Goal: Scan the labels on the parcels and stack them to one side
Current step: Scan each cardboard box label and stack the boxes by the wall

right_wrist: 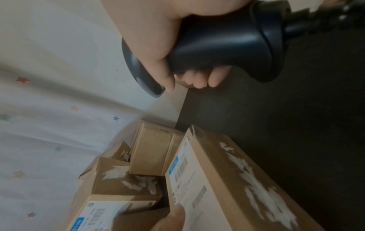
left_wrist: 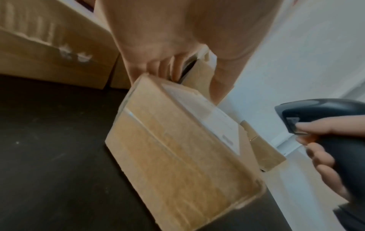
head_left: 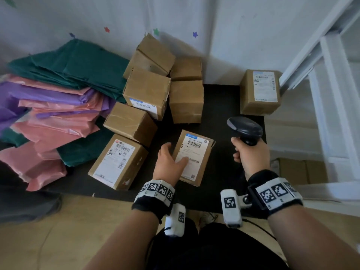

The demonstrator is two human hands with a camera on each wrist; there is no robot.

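Observation:
A brown cardboard parcel [head_left: 196, 152] with a white label facing up lies on the black mat [head_left: 220, 106] in front of me. My left hand [head_left: 173, 154] grips its left side, thumb on the label and fingers curled over the edge [left_wrist: 173, 68]. In the left wrist view the parcel [left_wrist: 177, 156] looks tilted. My right hand [head_left: 249, 154] holds a black barcode scanner [head_left: 246, 128] by its handle, to the right of the parcel and just above it. The right wrist view shows the scanner [right_wrist: 217, 43] in my fist above the parcel's label [right_wrist: 187, 179].
Several more cardboard parcels [head_left: 148, 90] are heaped at the back centre, one with its label up [head_left: 116, 162] at the left. A single parcel [head_left: 260, 92] stands apart at the back right. Green, pink and purple mailer bags [head_left: 54, 106] lie left. A white frame [head_left: 331, 94] stands right.

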